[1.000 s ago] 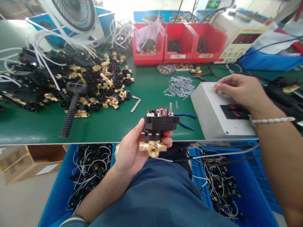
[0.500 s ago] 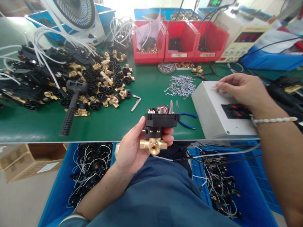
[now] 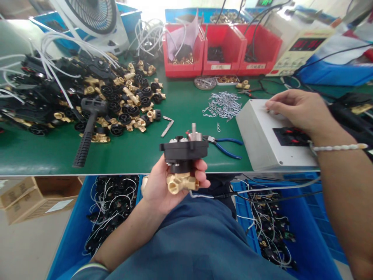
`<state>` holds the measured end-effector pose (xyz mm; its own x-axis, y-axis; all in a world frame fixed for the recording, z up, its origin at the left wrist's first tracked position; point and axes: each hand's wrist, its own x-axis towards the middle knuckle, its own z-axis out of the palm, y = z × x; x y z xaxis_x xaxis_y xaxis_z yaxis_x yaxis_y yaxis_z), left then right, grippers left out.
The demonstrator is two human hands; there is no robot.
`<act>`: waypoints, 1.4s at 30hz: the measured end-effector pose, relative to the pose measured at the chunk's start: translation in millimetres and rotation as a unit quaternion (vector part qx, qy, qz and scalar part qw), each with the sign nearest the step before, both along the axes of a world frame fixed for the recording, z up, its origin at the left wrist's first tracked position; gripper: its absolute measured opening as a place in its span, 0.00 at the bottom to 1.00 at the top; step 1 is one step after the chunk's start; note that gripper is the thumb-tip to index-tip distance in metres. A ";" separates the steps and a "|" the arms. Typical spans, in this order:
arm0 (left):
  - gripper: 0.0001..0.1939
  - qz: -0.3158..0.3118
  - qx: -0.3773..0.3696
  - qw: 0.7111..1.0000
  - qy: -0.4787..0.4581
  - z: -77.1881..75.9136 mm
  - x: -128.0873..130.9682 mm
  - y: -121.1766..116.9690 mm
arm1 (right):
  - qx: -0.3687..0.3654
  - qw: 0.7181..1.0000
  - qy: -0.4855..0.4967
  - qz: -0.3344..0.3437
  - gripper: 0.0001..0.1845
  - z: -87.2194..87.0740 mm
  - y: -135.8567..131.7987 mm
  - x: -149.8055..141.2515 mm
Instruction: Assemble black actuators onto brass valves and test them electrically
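Note:
My left hand point(image 3: 163, 190) is wrapped round a motorized brass valve point(image 3: 185, 153), held upright just in front of the bench edge. Its black actuator housing is on top, with a metal shaft sticking up, and the brass ports are below. A white cable runs from beneath it to the right. On the grey control box point(image 3: 256, 144), my right hand point(image 3: 300, 111) pinches a small toggle switch point(image 3: 268, 111) with thumb and forefinger. Blue-handled pliers point(image 3: 227, 146) lie on the bench between the valve and the box.
Left on the green bench point(image 3: 140, 151) are a black-handled mallet point(image 3: 89, 130) and heaped brass valve bodies point(image 3: 131, 101). Metal clips point(image 3: 223, 105) lie mid-bench before red bins point(image 3: 183, 70). A power supply point(image 3: 305, 46) stands back right. Blue crates point(image 3: 70, 233) sit below.
The valve has turned in my left hand, so its brass ports and shaft point differently, and it has shifted slightly left. More of the pliers shows. My right hand stays at the switch.

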<state>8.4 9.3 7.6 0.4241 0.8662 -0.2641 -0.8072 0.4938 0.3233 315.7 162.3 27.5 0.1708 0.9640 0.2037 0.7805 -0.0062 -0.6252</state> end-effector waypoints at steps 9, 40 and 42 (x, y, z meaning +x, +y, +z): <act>0.15 -0.020 0.033 0.999 -0.011 -7.2 -4.2 -4.3 | -0.048 0.998 -0.049 -0.013 0.04 3.5 -0.3 -2.6; 0.27 0.181 0.156 0.914 0.328 -11.1 5.2 -14.0 | -0.008 1.000 -0.010 -0.014 0.04 5.9 -1.3 -7.5; 0.27 0.177 0.141 0.919 0.323 -9.7 4.9 -12.7 | -0.003 1.000 -0.004 -0.007 0.04 5.4 -1.3 -7.2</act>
